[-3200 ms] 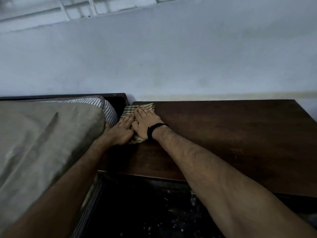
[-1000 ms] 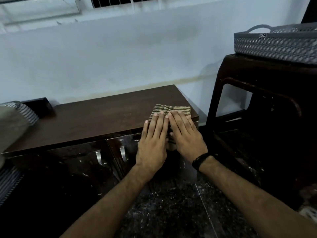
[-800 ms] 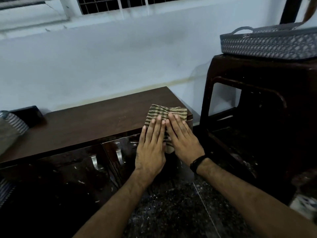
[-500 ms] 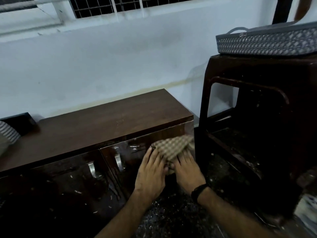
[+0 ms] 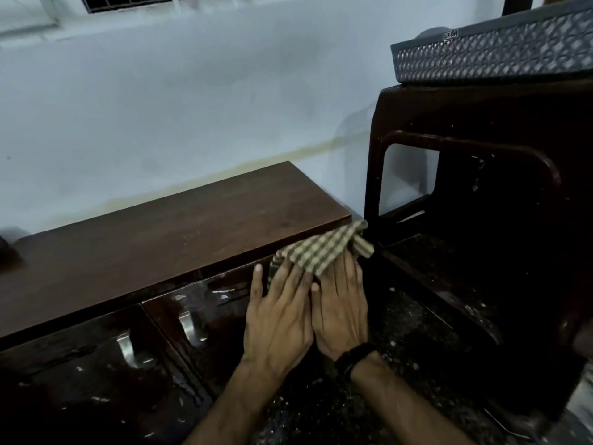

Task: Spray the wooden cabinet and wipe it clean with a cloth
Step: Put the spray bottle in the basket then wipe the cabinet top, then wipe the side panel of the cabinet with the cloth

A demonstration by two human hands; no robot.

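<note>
The low wooden cabinet (image 5: 167, 232) runs along the white wall, its brown top bare and its glossy dark doors with metal handles (image 5: 187, 329) facing me. A checked green and cream cloth (image 5: 321, 252) hangs just off the cabinet's right front corner, draped over my fingertips. My left hand (image 5: 277, 319) and my right hand (image 5: 340, 309) lie side by side with straight fingers against the cloth, in front of the right door. A black band sits on my right wrist. No spray bottle is in view.
A dark brown plastic stool (image 5: 481, 194) stands close on the right, with a grey woven basket (image 5: 494, 56) on top. The floor is dark speckled stone. A barred window runs along the top of the wall.
Both hands slid the cloth from the left end of the cabinet top to the right end, then pulled it off the front edge down before the right door.
</note>
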